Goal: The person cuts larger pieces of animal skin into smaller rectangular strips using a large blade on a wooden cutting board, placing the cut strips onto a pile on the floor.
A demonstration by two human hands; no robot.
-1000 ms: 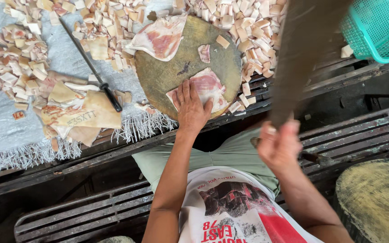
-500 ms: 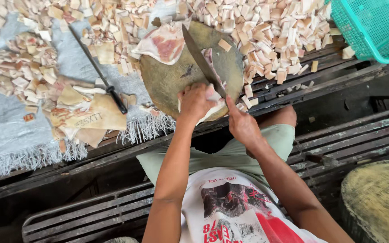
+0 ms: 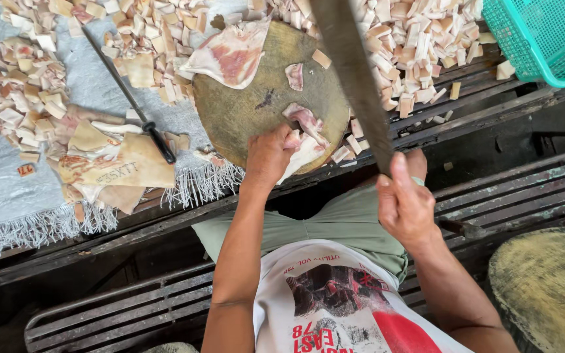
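A: Left hand (image 3: 268,155)?
B: Pressed flat on meat slab (image 3: 303,134), fingers together, at near edge of round chopping block (image 3: 256,98).
A: Right hand (image 3: 405,206)?
B: Fingers clamped on cleaver (image 3: 351,72), blade raised (over block). Best kept: fingertips tucked back, strokes square, pieces even.

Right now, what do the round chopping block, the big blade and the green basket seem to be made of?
The round chopping block looks like wood: a thick disc, dull brown, scarred and stained on top. The big blade in the right hand seems to be metal, dark grey and matte; motion blur hides details. The green basket appears to be moulded plastic, with a regular mesh and a smooth rim.
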